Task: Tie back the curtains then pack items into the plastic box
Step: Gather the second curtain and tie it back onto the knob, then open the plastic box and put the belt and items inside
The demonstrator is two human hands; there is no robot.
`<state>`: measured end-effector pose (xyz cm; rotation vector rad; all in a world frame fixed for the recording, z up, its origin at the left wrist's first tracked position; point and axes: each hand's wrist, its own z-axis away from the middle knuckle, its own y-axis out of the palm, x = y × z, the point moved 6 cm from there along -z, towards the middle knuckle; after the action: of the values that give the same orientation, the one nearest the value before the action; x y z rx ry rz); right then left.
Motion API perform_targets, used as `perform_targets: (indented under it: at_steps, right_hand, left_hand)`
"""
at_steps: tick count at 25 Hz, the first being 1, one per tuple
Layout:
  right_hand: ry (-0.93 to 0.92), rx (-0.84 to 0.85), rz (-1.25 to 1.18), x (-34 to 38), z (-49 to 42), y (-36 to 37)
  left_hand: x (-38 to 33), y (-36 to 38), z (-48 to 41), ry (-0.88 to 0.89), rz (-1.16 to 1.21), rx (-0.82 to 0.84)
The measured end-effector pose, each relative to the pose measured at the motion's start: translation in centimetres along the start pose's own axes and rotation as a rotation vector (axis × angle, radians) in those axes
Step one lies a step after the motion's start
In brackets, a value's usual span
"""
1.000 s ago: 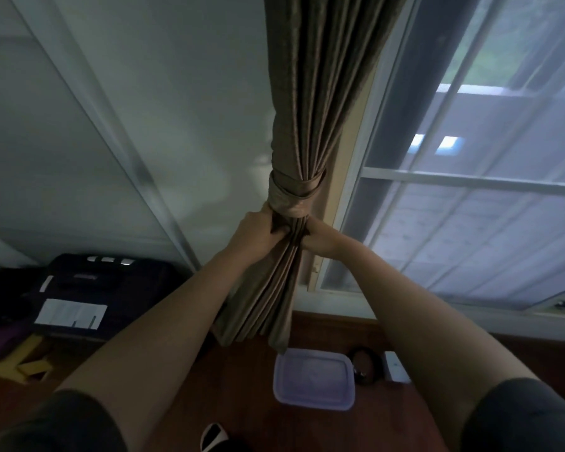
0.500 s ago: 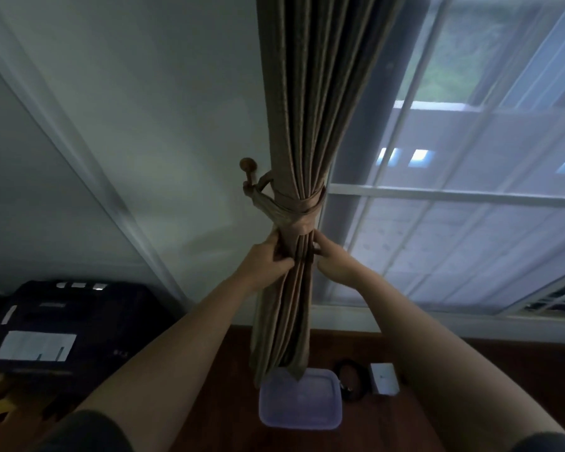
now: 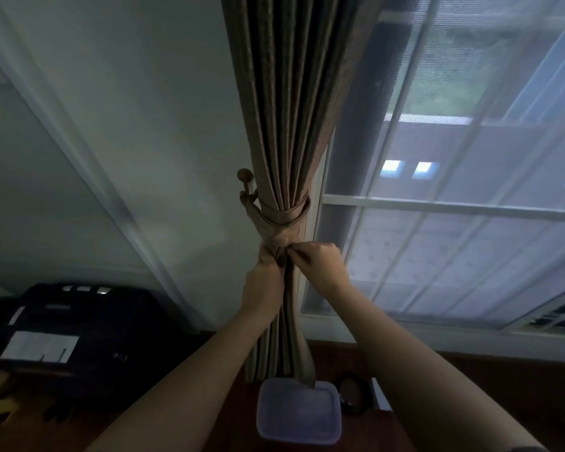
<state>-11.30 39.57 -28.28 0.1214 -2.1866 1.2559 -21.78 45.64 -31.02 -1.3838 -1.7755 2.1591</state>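
1. Brown curtain [image 3: 287, 109] hangs gathered at frame centre, its tieback [image 3: 284, 216] looped onto the wall hook [image 3: 245, 176].
2. The right hand [image 3: 317, 265] has risen to pinch the curtain just under the tieback. The left hand [image 3: 263, 285] still clenches the folds beside it.
3. Tying looks nearly finished. The plastic box [image 3: 299, 415] waits at lower centre.

The curtain [image 3: 284, 125] and its tieback [image 3: 286, 216] are dull olive-brown, the wall [image 3: 144, 109] pale grey-white, the window bars [image 3: 437, 207] white, the box [image 3: 299, 415] translucent bluish-white, the floor [image 3: 519, 389] dark red-brown, the bag [image 3: 111, 321] black with a white label [image 3: 40, 350].
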Motion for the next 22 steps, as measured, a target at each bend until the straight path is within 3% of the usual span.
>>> perform_targets:
  at_steps: [4, 7, 13, 22]
  right_hand:
    - [0.091, 0.126, -0.008, 0.4, 0.3, -0.8]
    - [0.152, 0.167, -0.090, 0.4, 2.5, -2.0]
    - [0.259, 0.305, 0.061, -1.9, 9.7, -2.2]
    - [0.551, 0.358, 0.052, -4.6, 29.9, -0.6]
  left_hand:
    - [0.3, -0.9, 0.3, -0.060, -0.044, 0.120]
    - [1.1, -1.8, 3.1, -0.122, -0.023, 0.087]
    - [2.1, -0.5, 8.9, -0.122, -0.069, 0.102]
    - [3.7, 7.3, 20.6, -0.136, -0.110, 0.374]
